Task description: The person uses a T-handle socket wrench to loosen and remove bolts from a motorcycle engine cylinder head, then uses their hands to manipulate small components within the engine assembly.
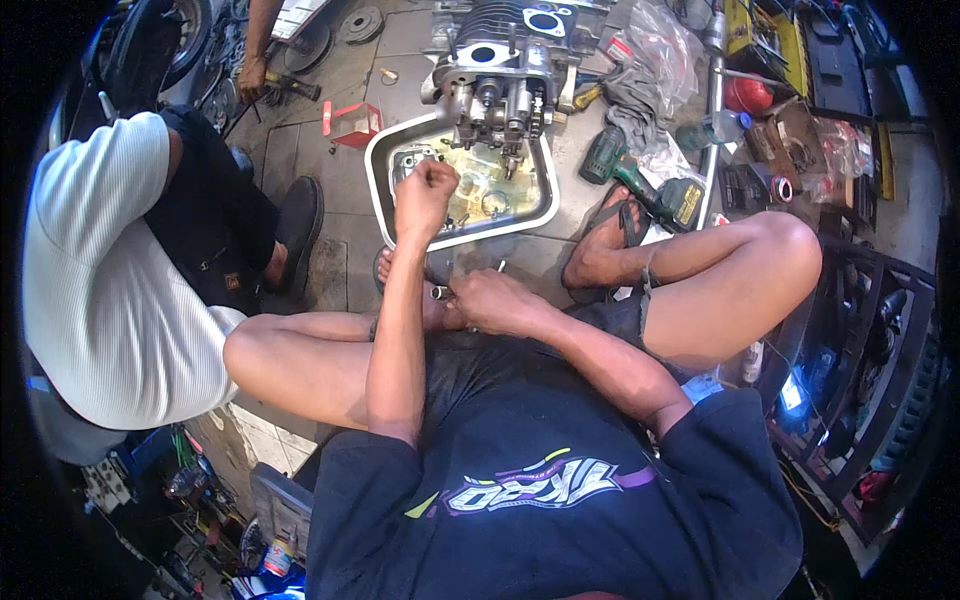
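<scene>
My left hand hangs above the near left part of a white-rimmed tray. Its fingers are bent into a pinch, and whatever they hold is hidden. Yellowish liquid and several metal parts lie in the tray. Nearer to me, in front of my lap, my right hand is closed round a small metal tool with a round, socket-like end sticking out to the left. A thin, light rod end shows above that hand. Over the tray's far side stands a finned engine block with shafts and fittings facing me.
A green cordless drill lies right of the tray, by a grey rag. A red box is left of it. Another person in a white shirt sits at left; a hand reaches in behind. A yellow toolbox stands far right.
</scene>
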`<action>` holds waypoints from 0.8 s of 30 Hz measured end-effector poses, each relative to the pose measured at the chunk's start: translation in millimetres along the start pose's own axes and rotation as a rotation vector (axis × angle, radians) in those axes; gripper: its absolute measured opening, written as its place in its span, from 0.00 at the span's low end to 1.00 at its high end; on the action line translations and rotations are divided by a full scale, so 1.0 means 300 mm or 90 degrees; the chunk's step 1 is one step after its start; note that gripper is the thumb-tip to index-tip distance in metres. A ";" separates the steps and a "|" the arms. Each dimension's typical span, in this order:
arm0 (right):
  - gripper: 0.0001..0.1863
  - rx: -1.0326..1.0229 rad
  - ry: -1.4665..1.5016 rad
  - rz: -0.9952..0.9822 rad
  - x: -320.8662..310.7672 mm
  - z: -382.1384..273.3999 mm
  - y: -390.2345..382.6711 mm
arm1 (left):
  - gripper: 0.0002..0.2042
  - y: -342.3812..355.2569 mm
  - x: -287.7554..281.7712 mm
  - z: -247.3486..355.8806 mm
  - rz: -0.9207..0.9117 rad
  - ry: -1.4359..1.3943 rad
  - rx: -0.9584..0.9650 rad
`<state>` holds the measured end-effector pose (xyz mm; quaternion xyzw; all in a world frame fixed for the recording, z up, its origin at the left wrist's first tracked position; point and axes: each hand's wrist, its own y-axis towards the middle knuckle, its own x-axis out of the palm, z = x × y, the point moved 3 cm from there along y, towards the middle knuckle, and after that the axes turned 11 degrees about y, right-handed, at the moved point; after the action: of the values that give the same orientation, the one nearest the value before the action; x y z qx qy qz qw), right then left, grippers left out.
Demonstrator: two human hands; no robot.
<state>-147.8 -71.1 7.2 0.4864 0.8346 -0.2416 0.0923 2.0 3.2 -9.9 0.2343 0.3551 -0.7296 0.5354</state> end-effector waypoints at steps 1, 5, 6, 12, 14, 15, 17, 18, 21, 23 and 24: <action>0.15 -0.006 -0.012 -0.006 -0.009 -0.001 -0.001 | 0.10 0.030 0.052 -0.072 -0.055 0.036 -0.006; 0.16 0.070 0.012 -0.059 -0.040 0.010 0.011 | 0.14 0.078 0.204 -0.306 -0.094 0.017 -0.044; 0.17 0.083 0.015 -0.040 -0.063 0.018 0.009 | 0.15 0.069 0.218 -0.296 -0.087 0.045 -0.021; 0.20 0.098 0.014 0.163 -0.235 0.015 -0.031 | 0.11 0.035 0.170 -0.204 0.010 -0.089 -0.047; 0.21 0.088 -0.012 0.201 -0.312 -0.003 -0.075 | 0.12 0.012 0.155 -0.126 -0.023 -0.159 0.006; 0.21 0.079 -0.024 0.220 -0.348 -0.013 -0.100 | 0.12 -0.011 0.125 -0.081 -0.036 -0.193 0.033; 0.20 0.085 -0.087 0.257 -0.432 -0.012 -0.167 | 0.13 -0.069 0.118 -0.009 -0.150 -0.140 0.089; 0.20 0.097 -0.054 0.282 -0.470 -0.015 -0.194 | 0.13 -0.107 0.117 0.031 -0.213 -0.166 0.093; 0.23 0.144 0.191 0.462 -0.570 -0.060 -0.265 | 0.13 -0.233 0.108 0.187 -0.306 -0.421 0.172; 0.25 0.167 0.253 0.516 -0.589 -0.045 -0.263 | 0.13 -0.277 0.084 0.272 -0.314 -0.460 0.258; 0.25 0.178 0.281 0.545 -0.602 -0.036 -0.262 | 0.13 -0.286 0.077 0.309 -0.307 -0.388 0.312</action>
<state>-122.2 -236.4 111.5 0.8325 0.5192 -0.1831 -0.0619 -82.9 -67.2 55.5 0.0393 0.0431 -0.9315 0.3590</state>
